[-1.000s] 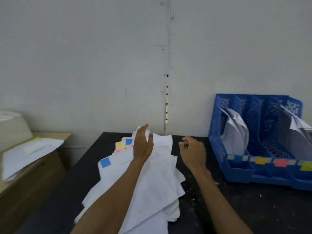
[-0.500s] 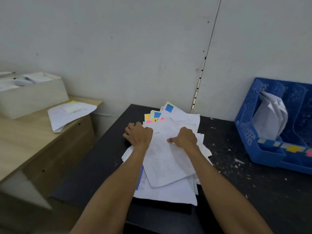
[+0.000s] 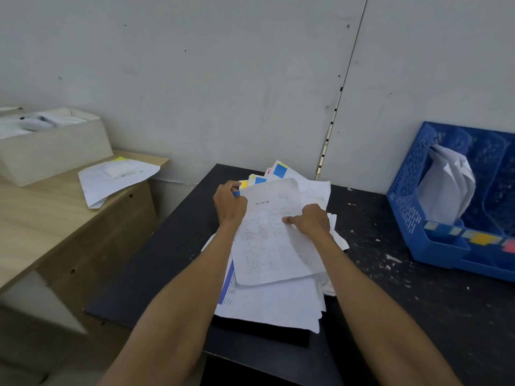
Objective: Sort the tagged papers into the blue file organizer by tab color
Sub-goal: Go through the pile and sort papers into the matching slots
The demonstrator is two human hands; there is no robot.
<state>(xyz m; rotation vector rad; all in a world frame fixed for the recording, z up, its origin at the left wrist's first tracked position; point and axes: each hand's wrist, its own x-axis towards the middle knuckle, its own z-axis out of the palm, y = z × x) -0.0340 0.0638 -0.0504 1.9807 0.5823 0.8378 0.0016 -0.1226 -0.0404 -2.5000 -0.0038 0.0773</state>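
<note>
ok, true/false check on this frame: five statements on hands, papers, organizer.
1. The left hand and right hand both grip the top sheet of the paper pile. True.
2. The blue file organizer stands left of the pile. False: it stands to the right.
3. Every organizer slot in view is empty. False: crumpled white papers sit in its leftmost slot.
4. A loose sheet lies on the wooden desk. True.
5. The pile lies on the wooden desk. False: it lies on the black table.
</note>
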